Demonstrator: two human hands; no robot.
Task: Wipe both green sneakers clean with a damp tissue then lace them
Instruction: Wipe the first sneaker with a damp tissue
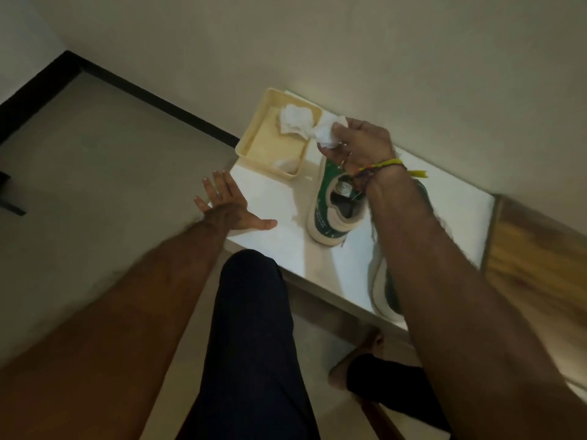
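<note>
- from the head view, the right hand (362, 144) was up over the white table (279, 236), its thumb and fingers pinching a crumpled tissue (327, 133) just past the rim of the cream tray (251, 128).
- more crumpled tissue (295, 120) lay inside the tray, and a small white wad (281, 163) sat at its near corner; whether any of it was wet i could not tell.
- the left hand (228, 204) lay flat with fingers spread at the table's left edge, holding nothing, thumb reaching onto the white top.
- one green sneaker (333, 204) stood on the table just beside the tray, heel toward the person, toe under the right hand; the opening gaped and i saw no lace through it.
- the second green sneaker (381, 281) lay near the front edge, mostly hidden behind the right forearm, only its pale sole and a strip of green showing.
- to my eye the step was getting a tissue ready to wipe the near shoe, with the task barely begun.
- to do it well, i'd have folded the tissue into a firm pad so it wouldn't shred.
- the idle left hand should have gone to the heel to steady the shoe, or it could skate on the smooth top.
- wiping toe to heel, rubber rim last, would have kept grime off the green.
</note>
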